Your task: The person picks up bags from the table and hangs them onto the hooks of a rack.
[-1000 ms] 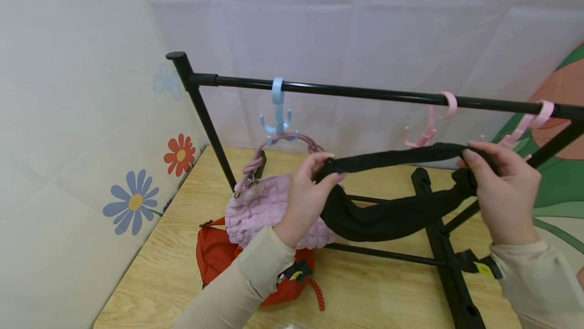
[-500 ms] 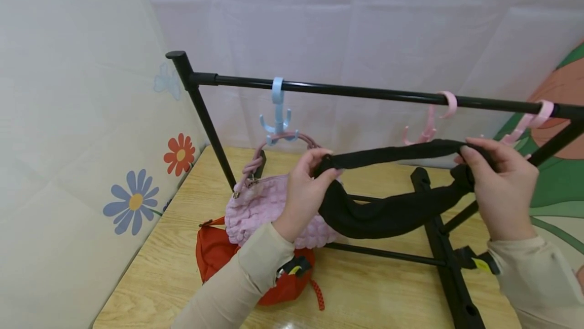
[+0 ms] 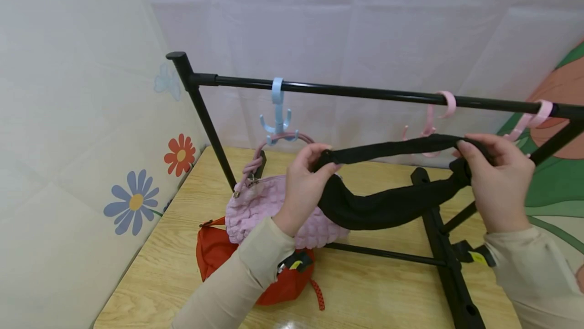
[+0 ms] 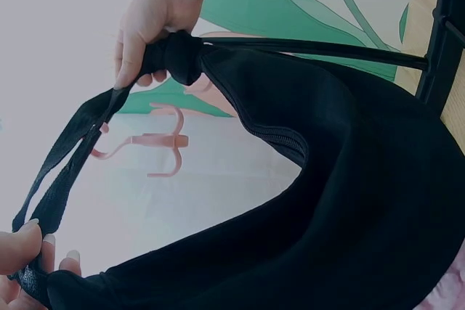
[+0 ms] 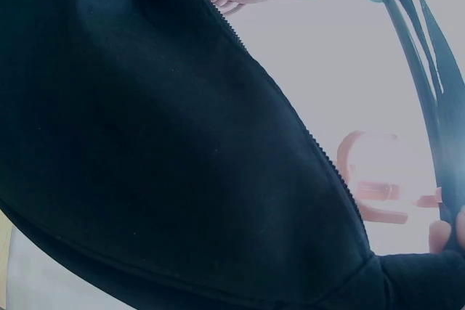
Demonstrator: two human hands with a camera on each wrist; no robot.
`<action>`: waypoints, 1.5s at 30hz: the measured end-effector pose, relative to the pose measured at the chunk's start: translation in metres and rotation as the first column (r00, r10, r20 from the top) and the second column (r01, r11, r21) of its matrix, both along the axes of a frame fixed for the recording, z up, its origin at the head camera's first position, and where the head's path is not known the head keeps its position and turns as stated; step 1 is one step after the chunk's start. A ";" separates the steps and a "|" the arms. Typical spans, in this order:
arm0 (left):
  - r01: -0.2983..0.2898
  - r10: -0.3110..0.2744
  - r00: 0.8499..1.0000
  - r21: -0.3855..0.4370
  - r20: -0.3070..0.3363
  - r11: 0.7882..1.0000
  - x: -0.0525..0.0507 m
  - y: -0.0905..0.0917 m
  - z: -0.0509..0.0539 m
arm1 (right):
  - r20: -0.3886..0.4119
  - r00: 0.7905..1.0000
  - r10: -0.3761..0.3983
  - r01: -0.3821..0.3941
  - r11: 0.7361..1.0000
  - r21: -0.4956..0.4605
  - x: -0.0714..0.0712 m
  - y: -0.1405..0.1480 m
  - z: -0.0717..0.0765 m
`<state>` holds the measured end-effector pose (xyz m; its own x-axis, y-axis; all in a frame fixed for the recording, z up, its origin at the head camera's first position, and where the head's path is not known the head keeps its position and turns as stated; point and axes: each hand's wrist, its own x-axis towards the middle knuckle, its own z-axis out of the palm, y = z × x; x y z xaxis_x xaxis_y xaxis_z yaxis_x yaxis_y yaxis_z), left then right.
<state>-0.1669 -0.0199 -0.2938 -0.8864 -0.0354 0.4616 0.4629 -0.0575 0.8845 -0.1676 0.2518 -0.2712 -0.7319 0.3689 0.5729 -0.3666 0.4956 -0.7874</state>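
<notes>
Compared with a second ago, both hands have come up a little and the right one has drifted slightly inward, so the black bag between their fingers sits higher and its strap now crosses more of the nearer pink hook. The left hand pinches one end of the bag between thumb and fingers; the right hand pinches the other end the same way. Counted around those fingers: one blue hook up and to the left of the left fingers, two pink hooks beyond the right fingers, all on one black rail; one lilac bag partly behind the left hand, its handle on the blue hook; one red bag lower still, beneath the left forearm. The black bag is a soft, plain crescent, its belly sagging below the fingers, with a zipper along the inner curve and a knot-like bulge touching the right fingers.
</notes>
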 end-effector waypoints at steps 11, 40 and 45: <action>-0.010 0.010 1.000 0.006 0.000 1.000 -0.004 0.002 0.000 | -0.025 1.000 -0.001 0.001 1.000 0.011 -0.003 0.000 -0.001; -0.029 0.027 0.999 0.090 0.022 0.995 -0.015 0.012 0.005 | -0.145 0.989 -0.033 0.040 0.998 0.046 -0.017 -0.004 -0.005; -0.045 0.041 0.998 0.096 0.036 0.994 -0.018 0.014 0.006 | -0.141 0.989 -0.034 0.042 0.998 0.051 -0.018 -0.003 -0.005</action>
